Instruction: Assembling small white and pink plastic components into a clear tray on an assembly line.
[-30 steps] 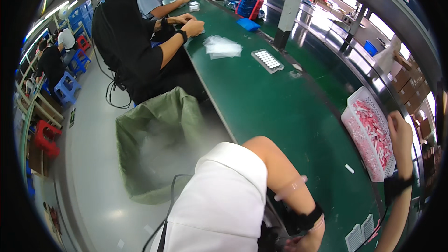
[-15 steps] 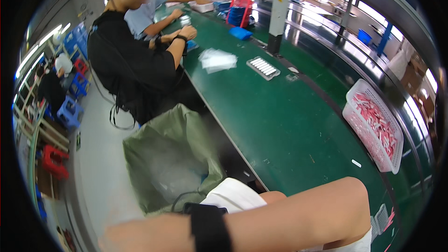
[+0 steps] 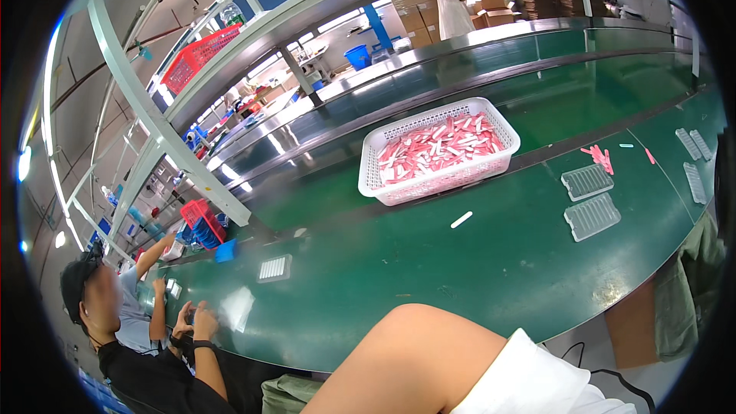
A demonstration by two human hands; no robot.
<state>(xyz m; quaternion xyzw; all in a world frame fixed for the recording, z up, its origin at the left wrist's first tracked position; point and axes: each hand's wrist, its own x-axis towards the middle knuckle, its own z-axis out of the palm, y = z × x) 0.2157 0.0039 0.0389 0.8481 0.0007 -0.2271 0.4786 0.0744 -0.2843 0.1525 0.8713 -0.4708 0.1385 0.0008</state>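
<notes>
Neither of my hands is in view. A bare bent arm (image 3: 418, 353) of mine, with a white sleeve (image 3: 544, 383), crosses the lower edge; I cannot tell which arm it is. Beyond it on the green table (image 3: 368, 276) lies a single small white strip (image 3: 461, 219). Farther back stands a white perforated basket (image 3: 438, 193) heaped with pink and white strips (image 3: 441, 146). To the right are two clear ribbed trays, one farther (image 3: 587, 182) and one nearer (image 3: 593, 217), beside a few pink strips (image 3: 598, 157).
At lower left a co-worker in black (image 3: 153, 379) holds something small in both hands. Near them lie clear plastic sheets (image 3: 238, 308) and a tray of white strips (image 3: 274, 268). A red basket (image 3: 201, 222) stands behind. More ribbed trays (image 3: 694, 182) lie far right. A metal post (image 3: 165, 126) rises left.
The view has swung to the right; the basket now sits mid-picture and the co-worker at lower left. My forearm with its black wristband and blurred hand has left the view.
</notes>
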